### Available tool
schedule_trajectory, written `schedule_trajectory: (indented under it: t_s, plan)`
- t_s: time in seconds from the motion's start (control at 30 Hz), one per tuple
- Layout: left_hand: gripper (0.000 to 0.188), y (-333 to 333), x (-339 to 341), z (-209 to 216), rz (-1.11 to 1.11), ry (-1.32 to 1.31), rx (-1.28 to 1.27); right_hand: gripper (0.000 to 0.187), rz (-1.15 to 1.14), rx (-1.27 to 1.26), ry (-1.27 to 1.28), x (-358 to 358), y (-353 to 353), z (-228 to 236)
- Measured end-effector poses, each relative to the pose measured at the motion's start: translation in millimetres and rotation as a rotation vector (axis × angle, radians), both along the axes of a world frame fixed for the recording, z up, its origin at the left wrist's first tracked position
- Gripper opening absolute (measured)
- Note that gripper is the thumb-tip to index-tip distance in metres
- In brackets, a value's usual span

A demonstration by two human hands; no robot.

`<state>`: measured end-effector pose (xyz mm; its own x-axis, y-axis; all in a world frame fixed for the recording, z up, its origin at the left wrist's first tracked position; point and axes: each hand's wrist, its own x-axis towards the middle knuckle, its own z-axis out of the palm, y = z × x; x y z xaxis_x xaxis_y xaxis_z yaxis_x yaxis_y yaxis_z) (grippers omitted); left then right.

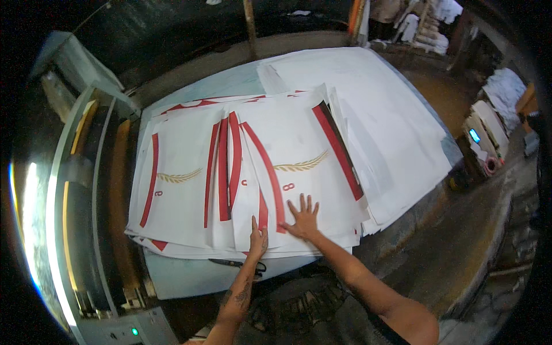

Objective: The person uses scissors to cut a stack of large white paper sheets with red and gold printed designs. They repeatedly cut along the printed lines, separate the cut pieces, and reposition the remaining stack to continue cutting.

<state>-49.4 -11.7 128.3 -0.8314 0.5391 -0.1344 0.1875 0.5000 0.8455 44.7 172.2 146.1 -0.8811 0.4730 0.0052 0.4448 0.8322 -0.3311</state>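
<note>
Large white printed sheets lie in overlapping stacks on the table before me. The right-hand sheet carries curved red bands, a dark stripe and a gold wheat-ear motif. The left-hand sheet bears similar bands and a second wheat ear. My right hand rests flat on the right-hand sheet with its fingers spread, the thumb beside a red band. Close by, my left hand is held edge-on at the near side of the overlap, fingers stretched out. Whether it touches the sheet's edge, I cannot tell.
Black-handled scissors lie at the near edge of the pale table. More white sheets cover its right side. A machine with rollers and a green light stands at left. Bundles are at far right.
</note>
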Motion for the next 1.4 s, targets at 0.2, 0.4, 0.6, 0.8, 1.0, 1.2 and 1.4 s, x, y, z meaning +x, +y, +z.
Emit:
schedule_trajectory:
  t_s: [0.2, 0.4, 0.6, 0.8, 1.0, 1.2, 1.4]
  plan:
    - [0.072, 29.8, 33.3, 60.8, 0.126, 0.026, -0.195, 0.074, 0.02, -0.224, 0.056, -12.6, -22.5, 5.0]
    - [0.078, 38.5, 69.1, 105.3, 0.077, 0.119, -0.388, 0.08, 0.085, -0.51, 0.217, -64.1, -3.2, 77.3]
    - [0.085, 23.8, 156.2, 139.4, -0.064, 0.519, -0.372, 0.097, 0.012, -0.531, 0.074, -169.4, 14.5, 139.3]
    - [0.081, 17.9, 210.9, 159.1, 0.018, 0.407, -0.408, 0.058, -0.074, -0.799, 0.205, -179.7, 41.3, 167.6]
    - [0.07, 49.3, 215.3, 171.2, 0.075, 0.4, -0.453, 0.084, -0.051, -0.59, 0.523, -125.2, 144.7, 236.5]
    - [0.06, 150.7, 213.2, 185.2, -0.128, 0.97, -0.215, 0.085, -0.283, -0.467, 0.998, 21.3, 352.6, 263.8]
    - [0.048, 312.6, 284.6, 183.6, -0.314, 1.128, -0.223, 0.078, -0.474, -0.714, 1.025, 120.4, 561.3, 173.1]
